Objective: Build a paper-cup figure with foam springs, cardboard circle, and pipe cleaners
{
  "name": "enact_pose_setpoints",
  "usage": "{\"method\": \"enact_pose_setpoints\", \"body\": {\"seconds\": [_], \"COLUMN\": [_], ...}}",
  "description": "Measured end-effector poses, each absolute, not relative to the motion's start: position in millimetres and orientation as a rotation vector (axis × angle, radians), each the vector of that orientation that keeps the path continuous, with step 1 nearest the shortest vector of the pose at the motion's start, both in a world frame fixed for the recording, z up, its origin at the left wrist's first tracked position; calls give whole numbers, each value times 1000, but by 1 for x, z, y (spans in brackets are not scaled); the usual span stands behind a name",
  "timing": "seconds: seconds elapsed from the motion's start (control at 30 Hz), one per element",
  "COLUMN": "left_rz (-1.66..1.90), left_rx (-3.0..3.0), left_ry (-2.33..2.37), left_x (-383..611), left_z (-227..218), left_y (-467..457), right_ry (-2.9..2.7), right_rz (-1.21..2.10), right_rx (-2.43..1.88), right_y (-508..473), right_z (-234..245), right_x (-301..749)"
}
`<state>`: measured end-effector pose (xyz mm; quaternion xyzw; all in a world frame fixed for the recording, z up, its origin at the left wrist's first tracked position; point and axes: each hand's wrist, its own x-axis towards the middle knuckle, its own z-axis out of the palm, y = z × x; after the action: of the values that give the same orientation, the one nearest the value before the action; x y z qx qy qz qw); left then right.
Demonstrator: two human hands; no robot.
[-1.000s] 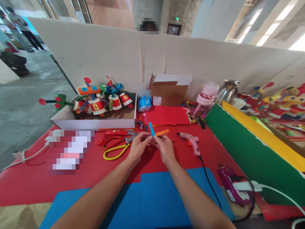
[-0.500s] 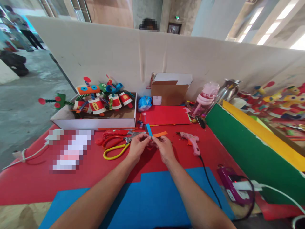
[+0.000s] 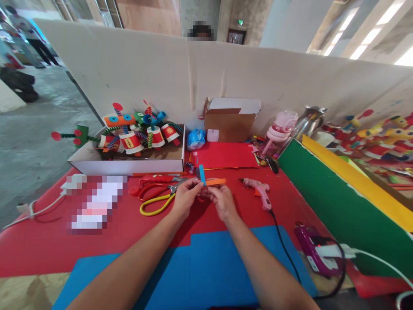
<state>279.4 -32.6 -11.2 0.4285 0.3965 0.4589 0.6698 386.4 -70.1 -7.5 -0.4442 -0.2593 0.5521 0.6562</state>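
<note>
Two narrow paper strips meet at a corner over the red table covering, a blue paper strip (image 3: 202,173) pointing away from me and an orange paper strip (image 3: 217,182) lying to the right. My left hand (image 3: 186,196) pinches them where they meet. Bent fingers of my right hand (image 3: 223,201) come together just under the orange strip; their tips are partly hidden, so I cannot tell what they grip. Left of my hands lie yellow-handled scissors (image 3: 155,211) and red-handled pliers (image 3: 153,189). A pink glue gun (image 3: 260,189) rests to the right.
A white box (image 3: 129,167) of paper-cup figures (image 3: 130,143) stands back left. Red paper sheets (image 3: 226,155) lie ahead, beside a pink bottle (image 3: 277,131). Blue sheets (image 3: 219,267) are under my forearms. A green-sided box (image 3: 335,206) and a purple power unit (image 3: 314,249) stand right.
The right thumb has come away from the strips' corner and sits lower. The orange strip has levelled out, and more of the corner shows.
</note>
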Motion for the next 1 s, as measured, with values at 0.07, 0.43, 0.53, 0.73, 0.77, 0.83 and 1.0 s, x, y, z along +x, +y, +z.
{"method": "enact_pose_setpoints", "body": {"seconds": [0.07,0.43,0.53,0.73,0.77,0.83,1.0], "left_rz": [1048,1029,1019,1029,1031,1038,1042], "left_rx": [930,943,951,951,954,959,951], "left_ry": [898,906,902,906,908,916,925], "left_x": [279,280,280,280,280,281,281], "left_z": [-11,-12,-12,-10,-9,-9,-10], "left_y": [-32,-32,-32,-33,-33,-33,-33], "right_ry": [-551,-432,-462,-509,-513,-517,-518], "right_rz": [1269,1310,1315,1336,1336,1335,1303], "right_rx": [-979,-891,-878,-872,-881,-903,-952], "right_y": [-69,-68,-68,-69,-69,-69,-69], "right_z": [-8,-15,-16,-16,-15,-15,-14], "right_x": [389,388,388,389,389,390,388]}}
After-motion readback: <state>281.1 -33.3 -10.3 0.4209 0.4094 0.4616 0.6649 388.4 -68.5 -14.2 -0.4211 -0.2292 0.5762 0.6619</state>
